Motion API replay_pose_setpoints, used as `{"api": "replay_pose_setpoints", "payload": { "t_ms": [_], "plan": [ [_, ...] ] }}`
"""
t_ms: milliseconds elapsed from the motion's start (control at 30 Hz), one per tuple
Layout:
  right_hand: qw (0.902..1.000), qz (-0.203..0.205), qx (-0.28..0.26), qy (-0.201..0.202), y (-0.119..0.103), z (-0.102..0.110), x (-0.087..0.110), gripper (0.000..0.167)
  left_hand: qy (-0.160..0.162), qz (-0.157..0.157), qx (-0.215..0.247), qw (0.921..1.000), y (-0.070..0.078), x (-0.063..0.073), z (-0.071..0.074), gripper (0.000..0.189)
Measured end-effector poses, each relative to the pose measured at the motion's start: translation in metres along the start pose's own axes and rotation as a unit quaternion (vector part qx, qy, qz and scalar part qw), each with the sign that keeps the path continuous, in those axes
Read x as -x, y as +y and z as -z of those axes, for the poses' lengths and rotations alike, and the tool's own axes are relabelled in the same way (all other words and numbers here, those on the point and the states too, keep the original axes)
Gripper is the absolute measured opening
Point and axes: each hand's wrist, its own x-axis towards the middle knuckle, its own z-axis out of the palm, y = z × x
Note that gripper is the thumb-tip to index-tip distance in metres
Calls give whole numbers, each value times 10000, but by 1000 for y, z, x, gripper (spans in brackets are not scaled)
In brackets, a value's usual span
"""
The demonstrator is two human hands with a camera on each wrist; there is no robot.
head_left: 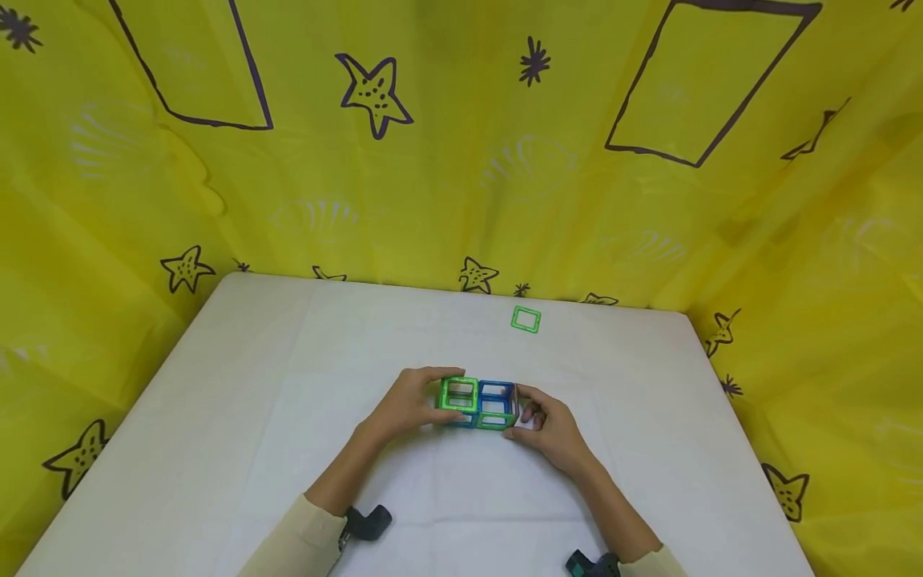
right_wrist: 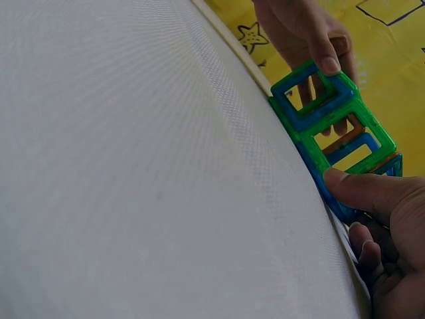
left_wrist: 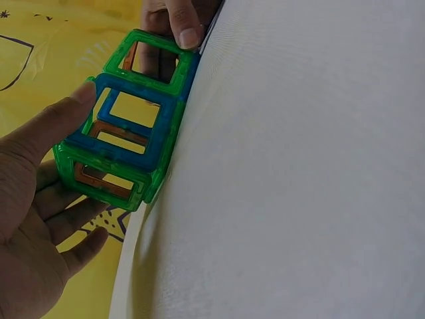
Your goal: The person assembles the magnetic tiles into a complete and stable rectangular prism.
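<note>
A block of square magnetic tiles (head_left: 477,397), green and blue frames joined into two boxes side by side, rests on the white table. My left hand (head_left: 411,402) holds its left end, thumb on the near side and fingers on the far side. At the right end, my right hand (head_left: 554,429) grips the block between thumb and fingers. Through the openings in the left wrist view, an orange tile (left_wrist: 123,135) shows. The right wrist view has the right thumb pressed on a green frame (right_wrist: 315,151); some fingertips behind are hidden.
One loose green square tile (head_left: 525,330) lies flat on the white table (head_left: 346,336), beyond the block. A yellow curtain (head_left: 433,184) with drawn stars hangs around the table's back and sides. Dark cameras (head_left: 369,525) sit at both wrists.
</note>
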Motion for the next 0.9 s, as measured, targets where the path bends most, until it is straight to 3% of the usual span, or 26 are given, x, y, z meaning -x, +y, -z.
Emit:
{"api": "replay_pose_setpoints", "payload": {
  "t_ms": [133,400,600,900],
  "plan": [
    [10000,24,16,-39,2,-1,-2,71,-38,63,41,10000,-1,2,2,71],
    [9998,190,24,-91,3,-3,-3,69,-204,518,-12,9984,-13,11,2,85],
    [10000,-29,-15,-84,2,3,0,73,-243,406,-110,9988,-20,18,-3,82],
    [9991,-63,-53,-426,3,10,-3,71,16,45,-291,9996,-27,22,-8,70]
  ]
}}
